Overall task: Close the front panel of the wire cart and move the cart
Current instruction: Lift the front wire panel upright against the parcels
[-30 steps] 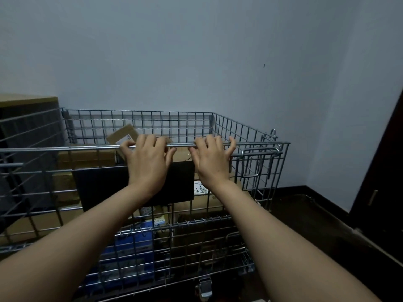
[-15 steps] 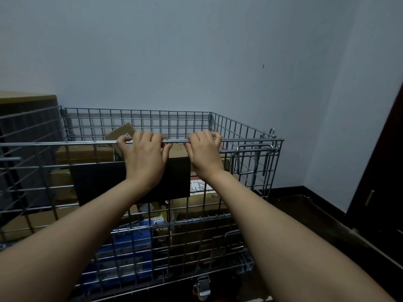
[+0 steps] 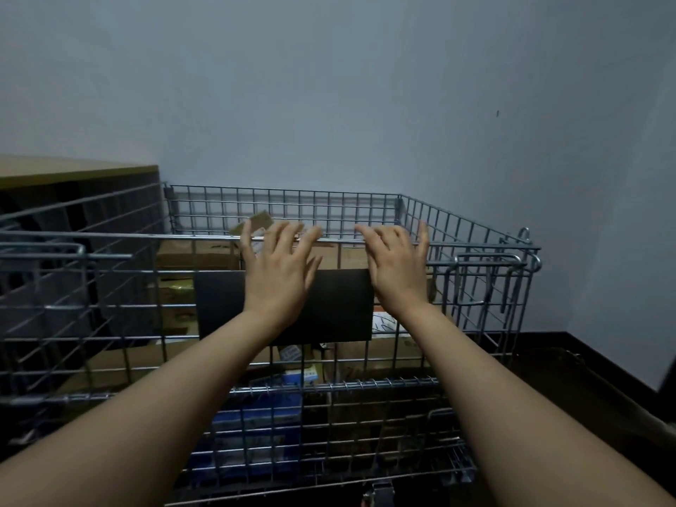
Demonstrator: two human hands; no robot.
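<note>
The wire cart [image 3: 472, 228] fills the lower half of the view, close to the far wall. Its front panel [image 3: 109, 309] stands upright with a black plate [image 3: 340, 305] fixed to it. My left hand [image 3: 278, 276] and my right hand [image 3: 398, 268] hover at the panel's top rail [image 3: 146, 236], fingers spread and lifted off the bar, palms near the panel. Neither hand holds anything. Cardboard boxes [image 3: 197, 254] and a blue package [image 3: 256, 426] lie inside the cart.
A grey wall rises right behind the cart. A brown-topped cabinet [image 3: 73, 173] stands at the left. Dark floor and baseboard [image 3: 585, 353] run along the right, beside a latch hook [image 3: 525, 234] on the cart's right corner. A caster [image 3: 380, 495] shows at the bottom.
Both hands were curled around the top rail; now their fingers have opened and lifted off it. The cart sits further right in the view, with more of its left side showing.
</note>
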